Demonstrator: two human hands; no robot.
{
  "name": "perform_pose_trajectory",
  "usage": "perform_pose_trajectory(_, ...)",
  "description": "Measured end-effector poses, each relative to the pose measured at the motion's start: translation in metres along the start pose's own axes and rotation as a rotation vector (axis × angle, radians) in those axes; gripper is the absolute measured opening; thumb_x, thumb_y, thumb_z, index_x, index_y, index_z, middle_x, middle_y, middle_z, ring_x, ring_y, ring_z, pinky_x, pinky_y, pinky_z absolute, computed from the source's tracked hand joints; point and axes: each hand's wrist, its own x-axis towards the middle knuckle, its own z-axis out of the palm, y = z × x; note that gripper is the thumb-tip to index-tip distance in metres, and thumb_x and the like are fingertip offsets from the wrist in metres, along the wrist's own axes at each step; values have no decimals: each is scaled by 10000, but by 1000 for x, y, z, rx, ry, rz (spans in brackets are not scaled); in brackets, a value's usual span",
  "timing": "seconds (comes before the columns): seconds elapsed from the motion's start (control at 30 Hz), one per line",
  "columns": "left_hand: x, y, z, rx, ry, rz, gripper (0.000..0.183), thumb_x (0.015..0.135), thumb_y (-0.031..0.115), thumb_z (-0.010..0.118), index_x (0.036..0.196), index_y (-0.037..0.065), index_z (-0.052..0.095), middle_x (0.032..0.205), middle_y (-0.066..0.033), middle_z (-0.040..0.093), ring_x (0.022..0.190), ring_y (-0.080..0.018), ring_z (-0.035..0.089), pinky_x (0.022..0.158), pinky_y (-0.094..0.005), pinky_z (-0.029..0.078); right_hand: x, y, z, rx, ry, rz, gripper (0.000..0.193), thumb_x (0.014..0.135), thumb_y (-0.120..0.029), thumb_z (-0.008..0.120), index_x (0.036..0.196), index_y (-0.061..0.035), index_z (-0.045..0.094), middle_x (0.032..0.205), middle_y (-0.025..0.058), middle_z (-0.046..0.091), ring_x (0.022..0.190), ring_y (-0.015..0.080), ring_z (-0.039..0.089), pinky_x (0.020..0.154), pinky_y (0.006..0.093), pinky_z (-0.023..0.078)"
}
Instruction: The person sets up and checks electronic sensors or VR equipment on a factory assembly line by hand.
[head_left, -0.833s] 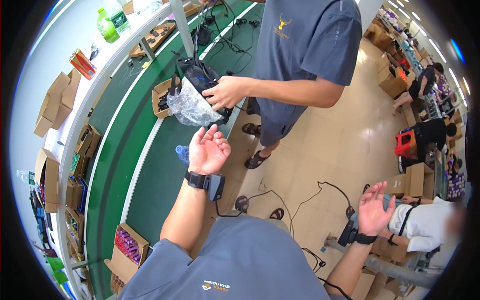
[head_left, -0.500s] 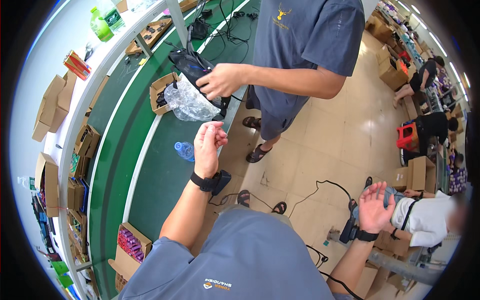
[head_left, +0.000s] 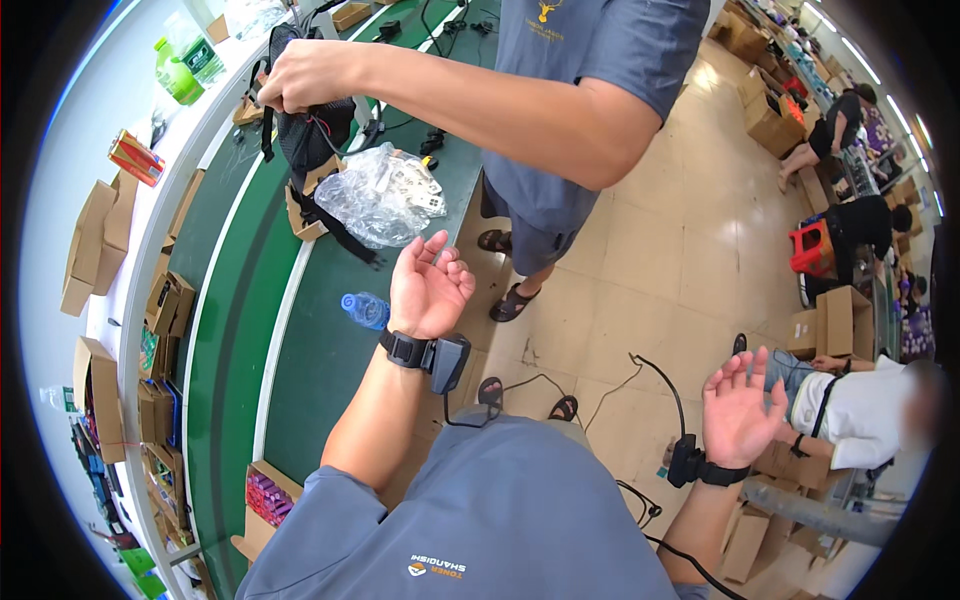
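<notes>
My left hand (head_left: 430,288) is raised palm up beside the green workbench, its fingers loosely curled and apart with nothing in them. Close to it lie a blue-capped plastic bottle (head_left: 366,310) and a crumpled clear plastic bag (head_left: 375,200). My right hand (head_left: 740,412) is held out over the floor at the right, palm up and fingers spread, holding nothing. Each wrist wears a black strap with a small dark box, the left wrist box (head_left: 450,362) and the right wrist box (head_left: 686,460). Across the bench, another person's hand (head_left: 310,75) grips a black strapped mesh bag (head_left: 310,135).
That person stands beyond the green bench (head_left: 330,370). A metal shelf frame (head_left: 130,350) with cardboard boxes runs along the left. Purple cylinders fill a carton (head_left: 268,495) at lower left. Cables (head_left: 660,385) trail near my right hand; a seated person in white (head_left: 845,425) is close behind it.
The other person's hand has lifted the black bag up and to the left, off the plastic bag. My left hand has rotated palm up, its fingers loosening; my right hand has turned slightly.
</notes>
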Motion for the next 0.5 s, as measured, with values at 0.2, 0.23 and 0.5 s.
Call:
perform_pose_trajectory(0.2,7,-12,-2,-249,-19,-182,296,961,338,432,976,86,587,763,-8,508,699,-129,484,687,-303,435,1,5,0,130,32,84,396,915,-354,550,1217,-97,542,1109,71,592,1036,207,554,900,380,432)
perform_pose_trajectory(0.23,6,-13,-1,-260,-10,-183,299,960,340,433,974,83,586,762,-6,505,699,-130,481,683,-300,434,1,6,-1,147,0,101,383,918,-353,546,1201,-95,550,1106,71,592,1023,205,557,884,374,439)
perform_pose_trajectory(0.5,24,-18,31,397,-74,173,350,986,381,417,991,81,598,754,-12,524,678,-130,503,639,-288,431,-4,50,11,-295,-86,183,291,945,-272,513,1159,-80,558,1062,67,602,959,203,583,844,348,463)
